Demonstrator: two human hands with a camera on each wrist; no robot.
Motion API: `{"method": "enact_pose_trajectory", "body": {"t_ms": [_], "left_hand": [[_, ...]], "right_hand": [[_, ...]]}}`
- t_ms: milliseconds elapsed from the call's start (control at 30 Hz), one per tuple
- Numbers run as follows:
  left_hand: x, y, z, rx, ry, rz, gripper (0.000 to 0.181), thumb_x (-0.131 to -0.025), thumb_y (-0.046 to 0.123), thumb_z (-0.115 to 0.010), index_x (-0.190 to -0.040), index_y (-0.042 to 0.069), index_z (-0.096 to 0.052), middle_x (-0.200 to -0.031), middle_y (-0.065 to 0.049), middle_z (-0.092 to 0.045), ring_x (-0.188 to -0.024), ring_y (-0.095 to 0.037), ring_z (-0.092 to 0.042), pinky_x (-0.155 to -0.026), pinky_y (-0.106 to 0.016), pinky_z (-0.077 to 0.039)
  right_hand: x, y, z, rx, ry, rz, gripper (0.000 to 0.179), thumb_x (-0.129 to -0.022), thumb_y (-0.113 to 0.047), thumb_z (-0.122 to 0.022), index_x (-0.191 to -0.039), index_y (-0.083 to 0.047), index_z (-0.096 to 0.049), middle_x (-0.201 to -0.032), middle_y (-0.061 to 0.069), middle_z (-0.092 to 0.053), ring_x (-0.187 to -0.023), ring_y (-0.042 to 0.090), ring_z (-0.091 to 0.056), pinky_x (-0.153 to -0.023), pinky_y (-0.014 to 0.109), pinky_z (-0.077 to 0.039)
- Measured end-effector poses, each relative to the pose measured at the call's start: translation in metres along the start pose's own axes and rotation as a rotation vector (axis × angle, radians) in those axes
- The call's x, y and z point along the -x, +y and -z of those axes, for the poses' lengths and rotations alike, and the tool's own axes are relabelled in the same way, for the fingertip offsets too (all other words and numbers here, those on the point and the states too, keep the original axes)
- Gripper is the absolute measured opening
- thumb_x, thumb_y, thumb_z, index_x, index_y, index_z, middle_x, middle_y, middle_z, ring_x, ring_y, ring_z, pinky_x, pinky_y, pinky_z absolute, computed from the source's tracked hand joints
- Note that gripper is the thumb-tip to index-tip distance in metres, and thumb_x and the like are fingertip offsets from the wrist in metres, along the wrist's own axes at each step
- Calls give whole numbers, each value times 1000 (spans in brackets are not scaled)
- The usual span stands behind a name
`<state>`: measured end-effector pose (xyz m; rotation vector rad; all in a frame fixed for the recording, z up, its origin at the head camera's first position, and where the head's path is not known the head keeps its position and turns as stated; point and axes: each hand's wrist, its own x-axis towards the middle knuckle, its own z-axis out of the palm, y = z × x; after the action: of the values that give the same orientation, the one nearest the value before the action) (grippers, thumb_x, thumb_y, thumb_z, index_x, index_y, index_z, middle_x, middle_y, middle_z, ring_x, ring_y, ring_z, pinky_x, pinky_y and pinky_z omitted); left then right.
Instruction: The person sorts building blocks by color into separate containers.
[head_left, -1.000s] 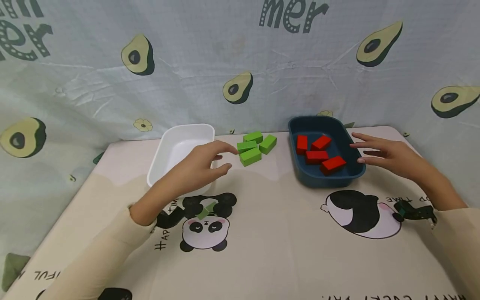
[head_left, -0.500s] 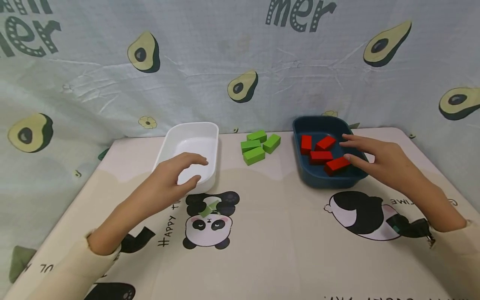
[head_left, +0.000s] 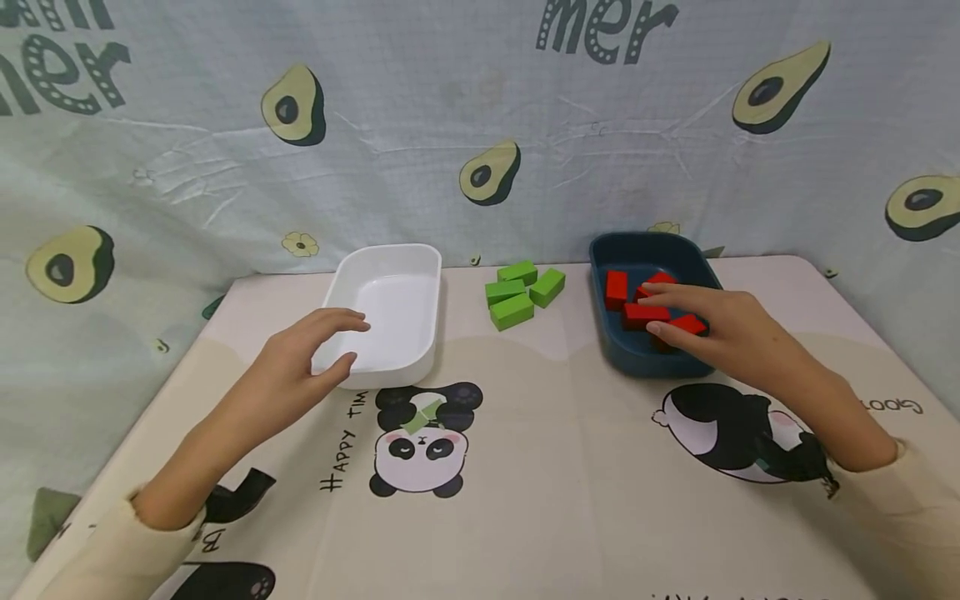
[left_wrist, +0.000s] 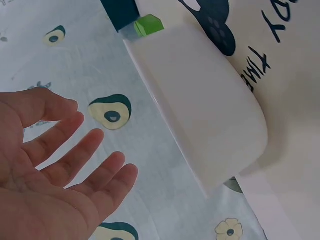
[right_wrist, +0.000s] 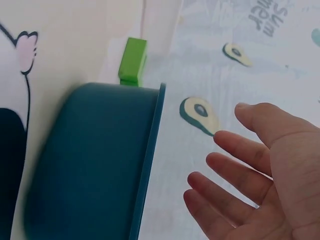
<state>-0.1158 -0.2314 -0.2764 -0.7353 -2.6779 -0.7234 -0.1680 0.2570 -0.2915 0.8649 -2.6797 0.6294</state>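
My left hand [head_left: 292, 367] hovers by the left edge of the white tray [head_left: 438, 333], its fingers loosely bent with nothing between them. The tray holds nothing that I can see. Over the dark blue tray [head_left: 615, 350] my right hand [head_left: 720, 325] reaches in from the right, fingers relaxed and above the red blocks [head_left: 645, 316]; the right wrist view shows no block in its grasp. It covers part of those blocks. Several green blocks [head_left: 512, 312] lie grouped on the table between the two trays.
The table [head_left: 540, 467] has a printed cover with a panda and other animals. A hanging cloth [head_left: 405, 117] with avocado prints rises behind the table's back edge. A green cloth-like corner [head_left: 51, 521] shows at the far left.
My left hand has drawn back leftward from the green blocks, past the white tray. My right hand has moved left from the blue tray's right rim to over the red blocks.
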Motion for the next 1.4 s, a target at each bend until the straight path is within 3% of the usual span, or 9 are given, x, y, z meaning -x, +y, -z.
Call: {"method": "enact_pose_trajectory", "body": {"t_ms": [233,367,600,700,767,933,1067,1233,1400], "left_hand": [[5,-6,0,-7,7,34,35,-92,-5,-67,-125,6,-63,-133,-12,-62,-128,-32,-56,-102,-51,-47],[6,-16,2,8,16,61,36,-92,-5,-68,-126,6,-63,-135,-13,-60,-129,-34,-54,-101,-55,-48],[3,-44,6,80,-19,186,39,-95,-1,-67,-133,3,-60,-147,-17,-50,-138,-38,-44,-104,-60,-47],[3,-58,8,96,-35,208,41,-96,2,-67,-136,2,-58,-151,-17,-47,-138,-38,-45,-102,-52,-50],[4,-67,8,121,-47,225,42,-97,4,-67,-137,2,-58,-152,-17,-46,-135,-39,-47,-101,-35,-54],[8,-87,6,287,-67,334,56,-98,11,-69,-149,4,-47,-157,-17,-41,-135,-44,-49,-86,-3,-48],[11,-100,2,447,-63,426,64,-99,18,-69,-155,7,-40,-162,-13,-35,-136,-28,-53,-86,-11,-54],[12,-111,-4,596,-85,403,57,-100,18,-67,-149,0,-46,-162,-6,-36,-121,4,-56,-88,-20,-58],[10,-119,-9,781,-90,402,50,-99,11,-67,-144,-5,-50,-163,-3,-36,-117,4,-60,-87,-24,-59]], "right_hand": [[-3,0,-5,12,50,56,40,-87,-13,-81,-126,-14,-73,-135,7,-67,-127,35,-60,-84,12,-48],[-9,-2,-8,-2,48,57,40,-87,-14,-81,-126,-12,-72,-133,7,-68,-126,35,-60,-79,23,-54],[-19,-7,-15,-58,-3,51,38,-92,-17,-76,-129,-11,-71,-133,11,-68,-119,33,-64,-92,53,-56],[-25,-8,-17,-49,-42,69,35,-95,-19,-73,-129,-11,-70,-138,11,-64,-120,31,-65,-92,52,-57],[-30,-9,-19,-39,-58,86,33,-97,-19,-72,-129,-11,-71,-141,10,-62,-121,30,-64,-95,51,-57],[-40,-7,-22,-31,-51,102,32,-96,-18,-72,-127,-10,-71,-140,11,-63,-118,27,-66,-95,50,-56],[-50,-6,-23,-34,-75,90,33,-98,-20,-70,-130,-8,-69,-140,11,-63,-114,28,-67,-93,51,-56],[-62,-6,-21,-30,-121,43,34,-100,-24,-67,-131,-10,-68,-137,10,-64,-108,29,-65,-90,49,-57],[-77,-9,-21,-38,-150,2,35,-100,-26,-68,-131,-12,-69,-135,10,-66,-110,29,-65,-94,51,-55]]}}
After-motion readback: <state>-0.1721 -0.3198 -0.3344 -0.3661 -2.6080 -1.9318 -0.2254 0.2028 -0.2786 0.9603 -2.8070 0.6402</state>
